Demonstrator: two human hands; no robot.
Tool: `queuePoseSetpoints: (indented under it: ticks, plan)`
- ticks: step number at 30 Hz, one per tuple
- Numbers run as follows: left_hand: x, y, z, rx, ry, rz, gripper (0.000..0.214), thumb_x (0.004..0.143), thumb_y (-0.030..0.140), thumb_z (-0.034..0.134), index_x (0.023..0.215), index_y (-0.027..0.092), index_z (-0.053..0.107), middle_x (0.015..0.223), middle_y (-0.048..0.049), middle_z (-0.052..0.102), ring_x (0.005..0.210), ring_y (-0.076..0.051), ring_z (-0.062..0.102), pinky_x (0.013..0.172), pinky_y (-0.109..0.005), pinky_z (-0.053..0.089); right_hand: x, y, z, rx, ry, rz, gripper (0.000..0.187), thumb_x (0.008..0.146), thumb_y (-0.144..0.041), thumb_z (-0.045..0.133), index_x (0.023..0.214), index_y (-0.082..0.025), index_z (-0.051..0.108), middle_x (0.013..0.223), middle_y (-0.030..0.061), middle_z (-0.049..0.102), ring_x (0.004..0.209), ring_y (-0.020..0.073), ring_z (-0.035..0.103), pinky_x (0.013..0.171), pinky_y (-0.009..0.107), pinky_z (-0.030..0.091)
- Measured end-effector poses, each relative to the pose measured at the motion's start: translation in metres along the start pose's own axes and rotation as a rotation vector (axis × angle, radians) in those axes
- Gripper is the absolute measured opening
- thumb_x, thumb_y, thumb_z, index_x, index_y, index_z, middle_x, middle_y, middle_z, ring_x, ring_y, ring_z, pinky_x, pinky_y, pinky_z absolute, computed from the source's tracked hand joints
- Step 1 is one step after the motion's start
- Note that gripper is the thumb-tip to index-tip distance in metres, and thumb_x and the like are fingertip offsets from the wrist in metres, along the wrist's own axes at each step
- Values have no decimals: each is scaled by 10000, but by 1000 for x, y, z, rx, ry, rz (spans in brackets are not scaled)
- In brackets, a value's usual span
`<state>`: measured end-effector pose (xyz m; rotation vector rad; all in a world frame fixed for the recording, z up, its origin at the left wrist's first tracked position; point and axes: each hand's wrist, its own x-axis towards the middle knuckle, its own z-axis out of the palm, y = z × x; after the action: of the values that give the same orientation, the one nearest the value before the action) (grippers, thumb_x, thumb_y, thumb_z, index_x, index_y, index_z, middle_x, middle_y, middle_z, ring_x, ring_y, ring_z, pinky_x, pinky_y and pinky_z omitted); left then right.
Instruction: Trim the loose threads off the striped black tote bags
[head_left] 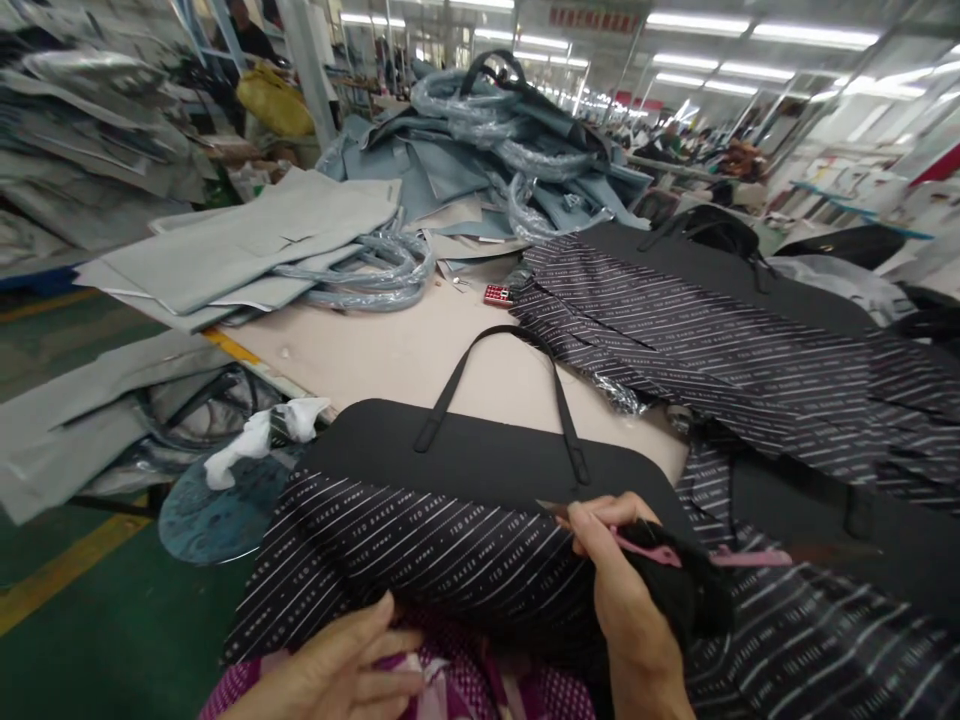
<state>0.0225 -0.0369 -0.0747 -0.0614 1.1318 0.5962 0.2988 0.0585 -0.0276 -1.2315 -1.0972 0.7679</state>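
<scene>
A black tote bag [480, 455] with a looped handle lies in front of me, its striped black lining [420, 560] pulled out over my lap. My right hand [626, 600] is closed on pink-handled snips [660, 550], whose tip touches the lining at the bag's rim. My left hand [337, 665] rests low on the lining's edge, fingers stretched out and holding nothing I can make out.
More striped lining and black bags [750, 340] pile up at the right. Grey bag panels [255, 250] and plastic-wrapped handles [375, 275] cover the far table [405, 350]. A small red item [497, 294] lies mid-table. A round stool [210, 510] with white cloth stands at the left.
</scene>
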Motion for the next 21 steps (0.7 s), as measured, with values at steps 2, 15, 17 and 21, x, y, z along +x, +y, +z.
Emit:
queuePoseSetpoints:
  ticks: [2, 15, 17, 21]
  plan:
    - [6, 1, 15, -136, -17, 92, 875, 648, 585, 1005, 1320, 101, 723, 1445, -272, 714, 1270, -426, 733, 1116, -481, 567, 4, 0, 6, -32, -3, -4, 352, 968, -358, 822, 692, -226, 650, 740, 7, 691, 621, 175, 601, 578, 317, 435]
    - [8, 56, 128, -458, 244, 405, 287, 931, 51, 759, 1199, 146, 793, 1069, -82, 872, 1039, -266, 832, 1077, -434, 643, 2, 12, 12, -198, -93, -55, 374, 1010, -390, 779, 706, -229, 634, 695, -37, 619, 654, 162, 621, 633, 279, 509]
    - [16, 55, 130, -417, 266, 387, 190, 914, 49, 780, 1089, 116, 814, 1014, -101, 874, 1022, -282, 835, 1080, -446, 641, 0, 8, 12, -207, -106, -53, 356, 1029, -362, 765, 727, -232, 628, 711, -46, 623, 674, 148, 638, 661, 255, 525]
    - [21, 39, 118, -361, 280, 360, 204, 865, 5, 812, 1039, 110, 838, 1048, -115, 874, 1059, -298, 829, 1084, -443, 637, -15, -1, 15, -213, -155, -16, 328, 1061, -343, 728, 770, -234, 623, 746, -47, 636, 677, 129, 632, 649, 218, 522]
